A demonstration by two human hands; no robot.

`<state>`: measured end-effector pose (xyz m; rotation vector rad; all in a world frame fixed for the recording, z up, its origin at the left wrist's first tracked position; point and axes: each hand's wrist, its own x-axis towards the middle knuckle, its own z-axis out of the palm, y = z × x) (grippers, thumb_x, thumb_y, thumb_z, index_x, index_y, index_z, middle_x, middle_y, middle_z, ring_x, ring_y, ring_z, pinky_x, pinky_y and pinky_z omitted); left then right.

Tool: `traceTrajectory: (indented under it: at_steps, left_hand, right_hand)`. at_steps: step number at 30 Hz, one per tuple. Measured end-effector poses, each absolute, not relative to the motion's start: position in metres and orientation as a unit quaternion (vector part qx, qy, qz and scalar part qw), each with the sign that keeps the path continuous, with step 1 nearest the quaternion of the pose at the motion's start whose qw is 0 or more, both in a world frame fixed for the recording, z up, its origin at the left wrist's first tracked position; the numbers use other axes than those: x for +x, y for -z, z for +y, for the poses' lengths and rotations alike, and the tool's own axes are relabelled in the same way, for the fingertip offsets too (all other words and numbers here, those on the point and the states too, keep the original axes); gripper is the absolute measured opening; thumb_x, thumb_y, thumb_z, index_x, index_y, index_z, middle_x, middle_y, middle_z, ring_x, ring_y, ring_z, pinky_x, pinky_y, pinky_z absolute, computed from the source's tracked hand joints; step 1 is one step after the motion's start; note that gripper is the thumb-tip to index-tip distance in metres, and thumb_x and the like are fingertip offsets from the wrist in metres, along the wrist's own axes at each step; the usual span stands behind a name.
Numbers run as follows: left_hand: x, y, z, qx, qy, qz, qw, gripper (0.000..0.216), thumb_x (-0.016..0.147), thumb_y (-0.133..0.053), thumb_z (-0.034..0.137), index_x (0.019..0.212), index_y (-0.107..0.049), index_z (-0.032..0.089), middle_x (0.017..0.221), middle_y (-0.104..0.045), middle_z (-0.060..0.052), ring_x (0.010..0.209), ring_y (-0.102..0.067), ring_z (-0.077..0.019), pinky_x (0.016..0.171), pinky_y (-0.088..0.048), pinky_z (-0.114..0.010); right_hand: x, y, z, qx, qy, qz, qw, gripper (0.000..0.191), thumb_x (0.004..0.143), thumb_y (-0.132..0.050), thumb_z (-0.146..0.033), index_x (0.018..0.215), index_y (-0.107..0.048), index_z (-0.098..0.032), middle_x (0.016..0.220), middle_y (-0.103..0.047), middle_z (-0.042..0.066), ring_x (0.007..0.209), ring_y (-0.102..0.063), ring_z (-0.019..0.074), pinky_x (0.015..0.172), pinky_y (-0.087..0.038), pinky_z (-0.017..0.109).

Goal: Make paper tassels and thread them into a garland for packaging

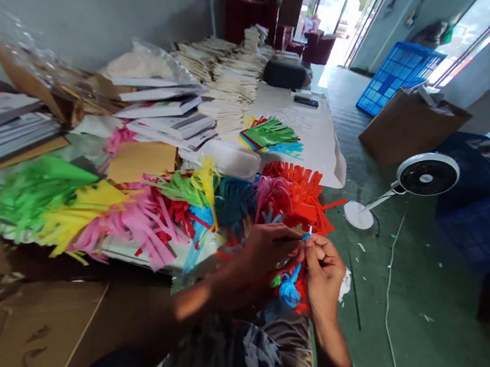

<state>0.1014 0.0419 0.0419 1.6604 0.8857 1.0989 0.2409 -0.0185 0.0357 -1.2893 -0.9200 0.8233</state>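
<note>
My left hand and my right hand meet in front of me, fingers pinched together on a small blue fringed paper piece that curls down between them. Red fringed paper hangs beneath it over my lap. Just beyond my hands lies a heap of fringed paper strips: orange-red, pink, yellow and green.
A long table carries stacks of white booklets, cream paper piles, more green fringes and a dark bag. On the green floor to the right stand a white fan, a cardboard box and blue crates.
</note>
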Motion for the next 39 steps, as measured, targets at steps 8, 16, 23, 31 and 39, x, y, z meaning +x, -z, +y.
traceTrajectory:
  at_steps: [8, 16, 23, 31, 39]
  left_hand:
    - [0.094, -0.043, 0.041, 0.719, -0.436, 0.371, 0.394, 0.012, 0.093, -0.077, 0.026, 0.102, -0.085, 0.023, 0.096, -0.084, -0.004, 0.083, -0.078, -0.0183, 0.077, -0.058, -0.027]
    - [0.100, -0.058, 0.032, 0.788, -0.404, 0.412, 0.212, 0.015, 0.099, -0.066, 0.024, 0.107, -0.079, 0.023, 0.103, -0.082, -0.006, 0.090, -0.077, -0.0195, 0.081, -0.056, -0.029]
    - [0.103, -0.063, 0.049, 0.787, -0.343, 0.447, 0.252, 0.007, 0.087, -0.073, 0.020, 0.094, -0.074, 0.022, 0.097, -0.080, -0.004, 0.084, -0.075, -0.0201, 0.077, -0.054, -0.030]
    - [0.105, -0.066, 0.081, 0.712, -0.394, 0.441, 0.380, 0.010, 0.086, -0.072, 0.029, 0.085, -0.071, 0.019, 0.071, -0.073, 0.000, 0.063, -0.068, -0.0149, 0.060, -0.048, -0.024]
    - [0.106, -0.069, 0.079, 0.764, -0.387, 0.400, 0.325, 0.012, 0.089, -0.074, 0.032, 0.090, -0.074, 0.019, 0.086, -0.078, -0.004, 0.071, -0.069, -0.0153, 0.068, -0.053, -0.026]
  right_hand:
    - [0.234, -0.040, -0.013, -0.559, -0.341, -0.418, 0.629, 0.025, 0.097, -0.070, -0.046, 0.095, -0.070, -0.021, 0.061, -0.060, -0.005, 0.051, -0.047, 0.0112, 0.051, -0.037, 0.025]
    - [0.229, -0.040, -0.009, -0.579, -0.293, -0.415, 0.638, 0.027, 0.097, -0.068, -0.046, 0.088, -0.068, -0.021, 0.062, -0.061, -0.004, 0.054, -0.052, 0.0127, 0.055, -0.041, 0.026]
    - [0.230, -0.040, -0.009, -0.580, -0.292, -0.416, 0.636, 0.027, 0.098, -0.067, -0.046, 0.090, -0.067, -0.021, 0.060, -0.059, -0.005, 0.053, -0.049, 0.0117, 0.055, -0.039, 0.026]
    - [0.231, -0.053, -0.010, -0.574, -0.321, -0.425, 0.622, 0.032, 0.098, -0.068, -0.052, 0.086, -0.066, -0.022, 0.060, -0.059, -0.005, 0.052, -0.047, 0.0113, 0.052, -0.036, 0.025]
    - [0.237, -0.054, -0.009, -0.581, -0.334, -0.449, 0.591, 0.039, 0.097, -0.068, -0.056, 0.079, -0.064, -0.021, 0.058, -0.059, -0.005, 0.051, -0.046, 0.0113, 0.054, -0.035, 0.026]
